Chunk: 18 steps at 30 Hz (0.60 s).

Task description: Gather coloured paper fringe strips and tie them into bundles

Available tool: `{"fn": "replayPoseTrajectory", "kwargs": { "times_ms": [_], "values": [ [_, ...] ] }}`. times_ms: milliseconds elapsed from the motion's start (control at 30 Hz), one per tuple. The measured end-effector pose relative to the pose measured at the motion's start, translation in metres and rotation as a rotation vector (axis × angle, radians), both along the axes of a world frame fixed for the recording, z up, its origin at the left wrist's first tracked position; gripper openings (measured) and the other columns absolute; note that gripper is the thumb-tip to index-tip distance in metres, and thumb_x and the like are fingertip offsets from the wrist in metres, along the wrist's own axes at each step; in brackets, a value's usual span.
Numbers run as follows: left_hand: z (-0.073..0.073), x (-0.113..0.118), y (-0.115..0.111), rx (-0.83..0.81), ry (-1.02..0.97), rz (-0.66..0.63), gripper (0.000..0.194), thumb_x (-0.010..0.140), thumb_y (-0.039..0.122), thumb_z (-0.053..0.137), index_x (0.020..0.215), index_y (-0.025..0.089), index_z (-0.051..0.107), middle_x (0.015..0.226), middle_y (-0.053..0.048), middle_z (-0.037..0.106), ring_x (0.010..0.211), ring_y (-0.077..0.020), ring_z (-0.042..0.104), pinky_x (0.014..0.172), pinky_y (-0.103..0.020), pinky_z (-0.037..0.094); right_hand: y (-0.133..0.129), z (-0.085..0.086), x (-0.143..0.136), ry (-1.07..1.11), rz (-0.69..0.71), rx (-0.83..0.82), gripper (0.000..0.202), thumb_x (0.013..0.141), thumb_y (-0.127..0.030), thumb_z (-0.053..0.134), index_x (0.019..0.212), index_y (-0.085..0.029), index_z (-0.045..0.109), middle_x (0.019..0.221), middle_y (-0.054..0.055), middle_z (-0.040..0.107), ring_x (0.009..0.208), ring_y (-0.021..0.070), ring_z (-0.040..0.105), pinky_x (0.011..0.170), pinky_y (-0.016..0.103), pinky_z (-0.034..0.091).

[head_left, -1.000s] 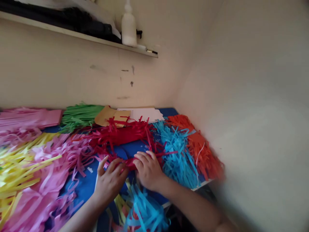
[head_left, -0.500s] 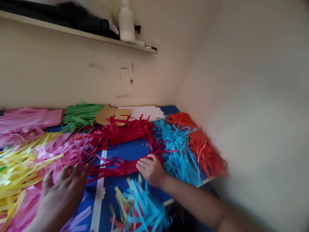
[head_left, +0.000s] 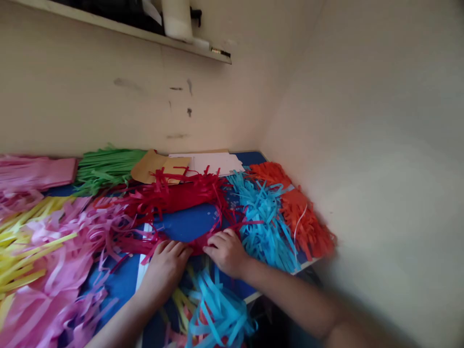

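Note:
A strip of dark red fringed tissue paper (head_left: 198, 243) lies on the blue table (head_left: 183, 224), its cut fringes spreading left and right. My left hand (head_left: 167, 267) is closed at the near edge of its uncut middle band. Close beside it, my right hand (head_left: 227, 252) has its fingers bent onto the same band from the right. Both fingertips are partly hidden. Just behind lies a second red fringed bundle (head_left: 181, 197). Blue fringed paper (head_left: 266, 217) touches the right ends of the red fringe, and another blue bunch (head_left: 215, 309) hangs in front of my hands.
Pink (head_left: 78, 251) and yellow fringes (head_left: 21, 261) cover the left side. Green fringed paper (head_left: 108, 166), a brown envelope (head_left: 152, 166) and white sheets (head_left: 212, 163) lie along the wall. Orange fringe (head_left: 299, 212) lines the right edge. A shelf (head_left: 137, 31) holds a white bottle (head_left: 177, 19).
My left hand has moved right from above the pink fringe onto the red strip, beside my right hand. The right hand stays at the red strip. The view has shifted slightly.

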<state>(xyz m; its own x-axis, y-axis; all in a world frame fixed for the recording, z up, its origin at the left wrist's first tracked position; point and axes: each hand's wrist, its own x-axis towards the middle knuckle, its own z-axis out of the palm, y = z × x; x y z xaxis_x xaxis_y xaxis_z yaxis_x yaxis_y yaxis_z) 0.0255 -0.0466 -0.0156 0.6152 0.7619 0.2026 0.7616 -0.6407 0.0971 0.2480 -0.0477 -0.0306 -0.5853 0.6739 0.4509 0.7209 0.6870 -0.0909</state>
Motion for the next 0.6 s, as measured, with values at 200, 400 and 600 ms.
{"fn": "replayPoseTrajectory", "kwargs": {
  "times_ms": [200, 400, 600],
  "values": [
    [-0.016, -0.024, 0.000, 0.113, -0.226, -0.009, 0.025, 0.095, 0.024, 0.048, 0.096, 0.024, 0.073, 0.094, -0.003, 0.076, 0.084, -0.0202, 0.067, 0.085, -0.039, 0.043, 0.012, 0.011, 0.026, 0.092, 0.001, -0.225, 0.003, 0.088, -0.023, 0.071, 0.085, -0.022, 0.072, 0.097, 0.000, 0.071, 0.092, 0.0167, 0.059, 0.078, 0.033, 0.035],
    [-0.009, -0.020, -0.006, 0.225, -0.179, 0.003, 0.028, 0.094, 0.018, 0.045, 0.098, 0.024, 0.072, 0.097, -0.002, 0.077, 0.092, -0.0243, 0.069, 0.104, -0.052, 0.032, 0.015, 0.016, 0.019, 0.003, 0.125, -0.115, 0.016, 0.092, -0.029, 0.064, 0.104, -0.020, 0.068, 0.103, 0.004, 0.071, 0.096, 0.0200, 0.057, 0.083, 0.039, 0.031],
    [0.008, -0.012, -0.017, 0.240, -0.116, 0.045, 0.024, 0.093, 0.022, 0.049, 0.096, 0.026, 0.072, 0.094, -0.001, 0.077, 0.096, -0.0280, 0.065, 0.107, -0.056, 0.028, 0.019, 0.017, 0.013, 0.052, 0.101, -0.185, 0.018, 0.095, -0.037, 0.063, 0.094, -0.022, 0.071, 0.101, 0.003, 0.072, 0.092, 0.0178, 0.058, 0.080, 0.037, 0.032]
  ]
}}
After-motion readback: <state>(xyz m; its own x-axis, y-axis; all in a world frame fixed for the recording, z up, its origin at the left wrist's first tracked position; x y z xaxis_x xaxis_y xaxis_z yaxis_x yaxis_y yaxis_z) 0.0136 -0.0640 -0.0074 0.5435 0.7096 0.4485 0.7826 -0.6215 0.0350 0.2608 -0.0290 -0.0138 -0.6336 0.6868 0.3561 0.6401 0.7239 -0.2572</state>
